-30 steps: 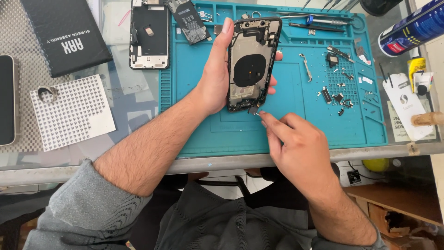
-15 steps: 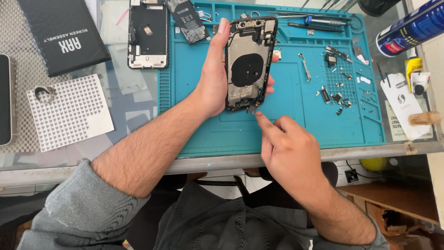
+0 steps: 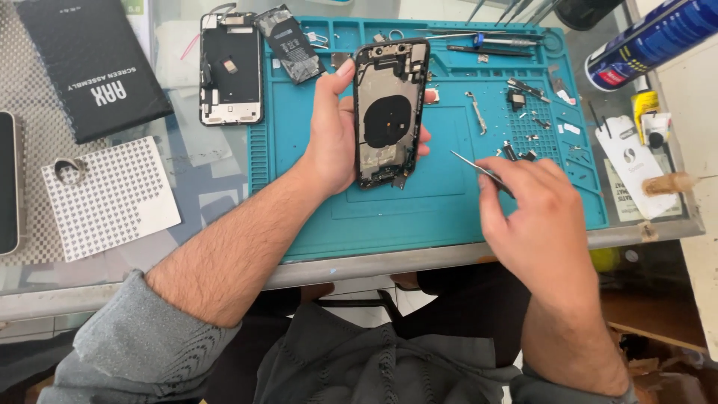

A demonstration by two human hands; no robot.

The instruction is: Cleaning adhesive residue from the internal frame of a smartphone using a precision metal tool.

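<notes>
Left hand (image 3: 333,138) grips opened phone shell (image 3: 389,112) upright over blue mat (image 3: 449,202); right hand (image 3: 535,217) pinches tweezers (image 3: 479,170). Screen (image 3: 230,71) already off; small parts remain loose.

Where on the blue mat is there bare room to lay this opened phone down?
The widest bare patch of the blue mat lies along its near edge, below the opened phone in the left hand, left of the right hand holding tweezers. The far edge and right side are crowded with small parts and tools.

Black box (image 3: 93,63) far left (blue can (image 3: 652,39) right)
</notes>
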